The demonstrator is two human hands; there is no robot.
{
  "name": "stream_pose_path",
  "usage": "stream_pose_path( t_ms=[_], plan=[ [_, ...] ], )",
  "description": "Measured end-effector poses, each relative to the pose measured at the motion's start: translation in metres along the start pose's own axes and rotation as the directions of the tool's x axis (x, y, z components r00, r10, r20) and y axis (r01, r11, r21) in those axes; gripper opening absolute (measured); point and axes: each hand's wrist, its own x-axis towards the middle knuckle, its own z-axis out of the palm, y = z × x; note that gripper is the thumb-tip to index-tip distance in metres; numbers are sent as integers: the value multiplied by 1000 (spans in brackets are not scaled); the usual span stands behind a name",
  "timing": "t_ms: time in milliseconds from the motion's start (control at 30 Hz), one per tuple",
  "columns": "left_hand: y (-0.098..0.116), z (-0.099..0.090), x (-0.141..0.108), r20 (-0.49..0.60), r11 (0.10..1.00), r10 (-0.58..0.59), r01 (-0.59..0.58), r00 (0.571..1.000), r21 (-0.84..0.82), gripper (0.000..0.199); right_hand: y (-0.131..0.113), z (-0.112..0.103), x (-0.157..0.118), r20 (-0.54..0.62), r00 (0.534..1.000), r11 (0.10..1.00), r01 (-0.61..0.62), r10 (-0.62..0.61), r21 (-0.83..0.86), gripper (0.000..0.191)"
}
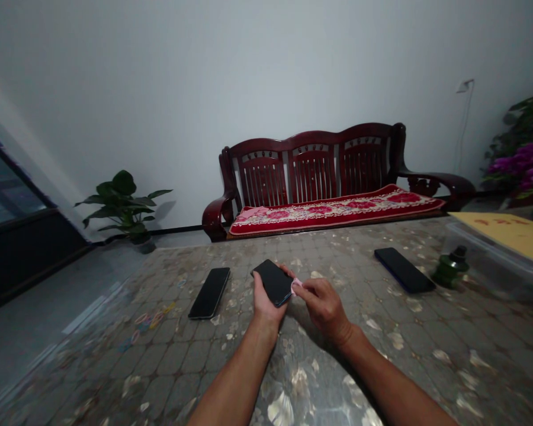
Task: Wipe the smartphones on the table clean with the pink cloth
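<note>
My left hand (266, 299) holds a black phone (274, 281) from below, its dark screen facing up and the thumb along its left edge. Between the fingertips of my right hand (322, 300) is a small pink thing (296, 286), perhaps a cloth, touching the right edge of that phone. A second black phone (209, 293) lies on the table to the left. Farther right lies a third dark phone (403, 270) with a bluish edge.
A green bottle (451, 267) with a black cap stands beside a clear plastic box (501, 260) topped by a yellow sheet (510, 234). Colored bands (153, 318) lie on the patterned tabletop (182, 361) at left. Behind are a wooden bench (311, 168) and a potted plant (127, 204).
</note>
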Motion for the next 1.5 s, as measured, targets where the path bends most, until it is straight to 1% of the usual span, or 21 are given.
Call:
stream_pose_path(
  t_ms=[167, 333, 400, 533, 633, 667, 733, 800, 833, 867, 967, 1000, 1067, 1167, 1267, 1333, 1367, 1400, 1433, 1467, 1500],
  plan=[
    [3, -3, 3, 37, 999, -28, 29, 999, -22, 60, -1, 1, -1, 28, 998, 998, 55, -55, -8, 38],
    [7, -4, 3, 56, 999, -41, 40, 998, 13, 61, 9, -2, -1, 26, 1000, 1000, -3, 4, -13, 44],
    [7, -5, 4, 65, 998, -56, 54, 996, 30, 60, 8, -3, -1, 36, 999, 1000, -18, 18, 3, 47],
    [7, -11, 8, 76, 999, -33, 30, 997, 32, 52, -6, -1, -2, 96, 995, 999, 28, -31, 39, 38],
    [7, -14, 10, 61, 999, -26, 24, 998, 46, 53, -9, -1, -2, 154, 986, 996, 56, -67, 75, 32],
    [7, -14, 10, 55, 998, -25, 22, 998, 52, 54, -7, -1, -3, 160, 986, 996, 43, -54, 73, 31],
    [7, -16, 11, 44, 997, -32, 29, 998, 69, 55, -2, -2, -3, 156, 988, 999, -17, 10, 44, 28],
    [7, -18, 12, 43, 992, -78, 73, 996, 101, 59, 2, -3, -4, 149, 986, 997, -78, 74, 15, 26],
    [7, -20, 12, 48, 988, -107, 101, 993, 117, 61, 3, -3, -4, 149, 985, 996, -90, 87, 12, 26],
    [7, -22, 13, 55, 983, -137, 129, 989, 131, 65, 3, -3, -4, 152, 985, 996, -87, 83, 17, 27],
    [6, -28, 15, 88, 971, -198, 182, 976, 158, 73, -1, -1, -5, 171, 985, 998, -25, 16, 51, 27],
    [6, -29, 16, 95, 968, -205, 188, 974, 168, 74, -2, 0, -5, 176, 984, 998, -10, 0, 56, 27],
    [6, -32, 18, 92, 963, -211, 191, 973, 190, 77, -1, 1, -4, 182, 983, 999, -16, 9, 41, 29],
    [6, -33, 21, 76, 961, -192, 172, 978, 219, 78, 4, -1, -4, 164, 984, 997, -79, 76, 12, 35],
    [9, -32, 22, 61, 943, -187, 162, 980, 289, 80, 10, -5, -5, 96, 983, 983, -165, 158, 74, 40],
    [11, -30, 22, 27, 909, -174, 150, 984, 388, 81, 15, -7, -6, 42, 964, 952, -265, 261, 151, 40],
    [12, -29, 22, 6, 880, -149, 130, 989, 457, 80, 18, -7, -7, 19, 943, 925, -330, 332, 189, 37],
    [13, -28, 21, -9, 837, -111, 98, 994, 539, 78, 22, -6, -8, -4, 911, 888, -401, 412, 225, 34],
    [13, -27, 20, -12, 775, -64, 57, 998, 630, 75, 27, -5, -10, -26, 868, 842, -473, 495, 260, 30],
    [13, -26, 20, 5, 692, -14, 6, 1000, 722, 71, 32, -3, -12, -50, 814, 787, -542, 579, 293, 25],
    [12, -24, 19, 46, 586, 38, -60, 998, 808, 67, 39, -1, -15, -75, 747, 724, -607, 660, 328, 22]
  ],
)
